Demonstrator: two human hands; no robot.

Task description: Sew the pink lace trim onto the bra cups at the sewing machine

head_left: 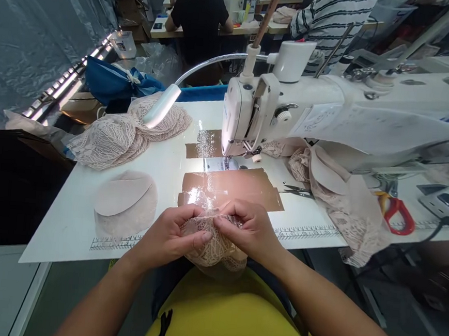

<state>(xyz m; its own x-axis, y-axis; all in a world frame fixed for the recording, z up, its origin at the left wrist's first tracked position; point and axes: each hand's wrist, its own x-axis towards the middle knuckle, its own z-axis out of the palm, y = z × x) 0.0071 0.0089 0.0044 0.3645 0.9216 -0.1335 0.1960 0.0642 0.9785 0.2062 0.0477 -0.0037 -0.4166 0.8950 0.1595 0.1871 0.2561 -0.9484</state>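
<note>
Here, the left hand (182, 232) and right hand (249, 227) pinch the lace piece (211, 248) between their fingers (193, 241), at the six o'clock edge of the counter (62, 228); from there, the sewing machine (299, 102) stands toward one o'clock, stacked lace cups (112, 137) between ten and eleven.
</note>
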